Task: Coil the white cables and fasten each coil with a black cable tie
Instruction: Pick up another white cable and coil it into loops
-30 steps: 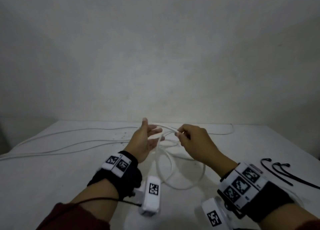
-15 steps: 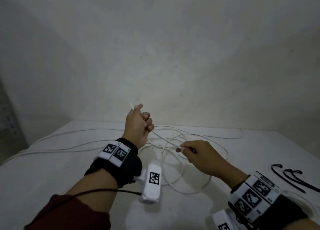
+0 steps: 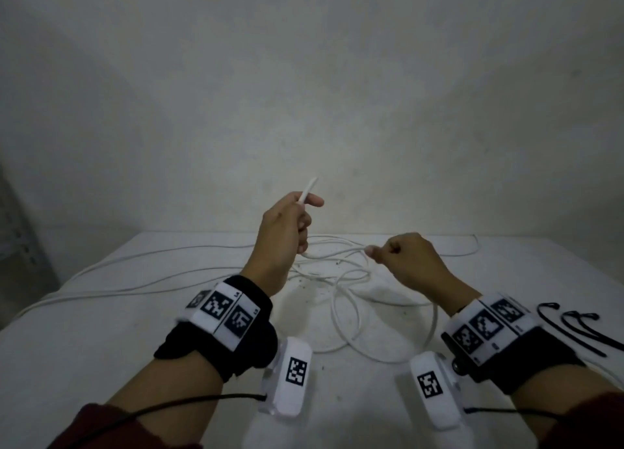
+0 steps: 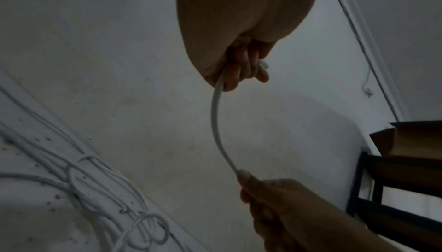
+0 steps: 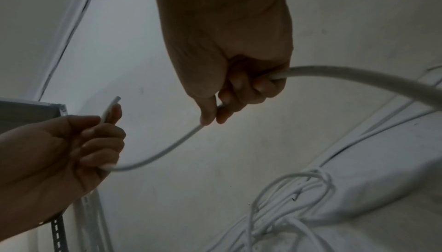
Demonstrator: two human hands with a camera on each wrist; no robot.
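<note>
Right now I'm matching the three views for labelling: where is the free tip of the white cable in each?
Head: free tip above the left hand, centre.
Left wrist: tip peeks past the curled fingers, upper centre.
Right wrist: tip, left side.
Shared landmark: the right hand pinching the same cable.

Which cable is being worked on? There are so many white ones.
Start at the white table, then look above its tangle of cables. One cable is lifted between both hands, its cut end poking up from the left hand. The others all lie flat.
</note>
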